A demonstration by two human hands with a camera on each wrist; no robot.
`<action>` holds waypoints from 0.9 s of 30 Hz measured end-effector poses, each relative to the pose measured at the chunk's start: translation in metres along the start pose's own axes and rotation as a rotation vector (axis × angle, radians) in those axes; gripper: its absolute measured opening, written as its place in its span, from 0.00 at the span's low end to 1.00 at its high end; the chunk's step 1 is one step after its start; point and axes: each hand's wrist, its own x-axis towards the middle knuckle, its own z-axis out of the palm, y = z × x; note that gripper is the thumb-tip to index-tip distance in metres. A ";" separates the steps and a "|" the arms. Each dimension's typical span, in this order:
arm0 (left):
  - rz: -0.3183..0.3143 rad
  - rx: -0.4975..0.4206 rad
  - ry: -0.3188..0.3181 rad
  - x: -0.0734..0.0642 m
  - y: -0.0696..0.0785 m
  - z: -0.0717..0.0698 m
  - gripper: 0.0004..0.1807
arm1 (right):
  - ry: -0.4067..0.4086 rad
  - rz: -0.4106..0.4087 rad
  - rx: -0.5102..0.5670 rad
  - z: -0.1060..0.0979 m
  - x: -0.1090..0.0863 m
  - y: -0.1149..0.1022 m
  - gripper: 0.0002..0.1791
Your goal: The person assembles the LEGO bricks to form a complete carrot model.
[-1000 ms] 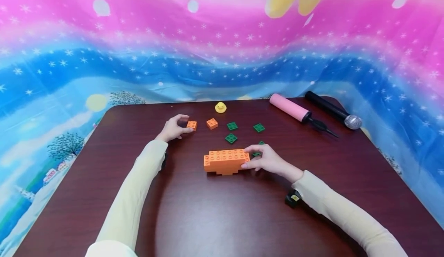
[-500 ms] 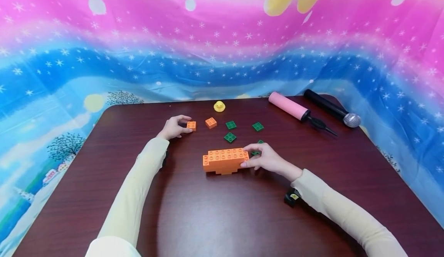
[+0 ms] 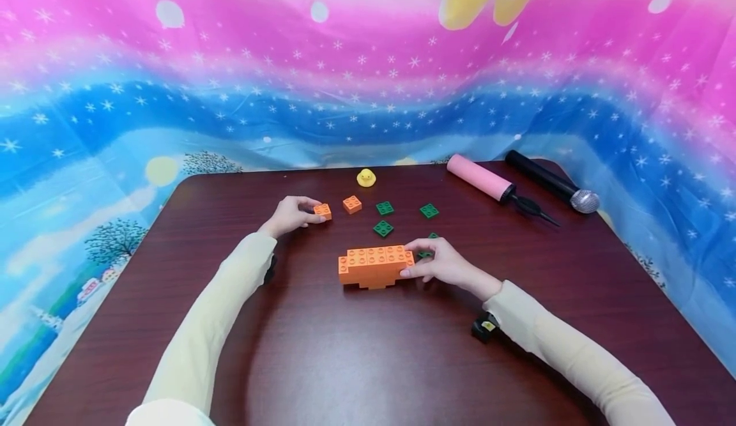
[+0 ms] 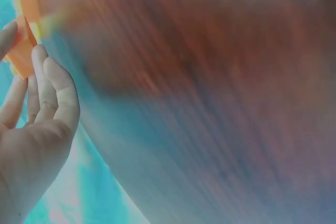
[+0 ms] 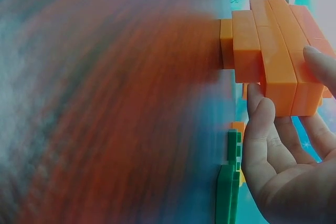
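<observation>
Pinched brick (image 3: 323, 212) shifted rightward, perhaps tilted, long block (image 3: 375, 267) crosswise

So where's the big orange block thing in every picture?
Head: the big orange block thing is a bit below the middle, gripped at one end by the right hand.
Left wrist: not in it; the left hand pinches a small orange brick at top left.
Right wrist: upper right, held by the right hand.
Shared landmark: the brown table is in all three.

Arms (image 3: 213, 311) outstretched; left grip (image 3: 289, 215) pinches; right grip (image 3: 445, 265) pinches.
</observation>
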 end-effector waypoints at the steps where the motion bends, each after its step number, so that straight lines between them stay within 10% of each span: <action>1: 0.007 -0.010 -0.006 -0.002 0.002 0.001 0.26 | -0.001 -0.003 -0.001 0.000 0.000 0.000 0.29; 19: 0.332 -0.208 -0.194 -0.073 0.086 0.025 0.22 | 0.015 0.006 -0.016 0.000 0.000 -0.002 0.29; 27: 0.387 -0.155 -0.171 -0.092 0.091 0.045 0.20 | 0.011 0.012 -0.012 0.001 0.001 -0.002 0.29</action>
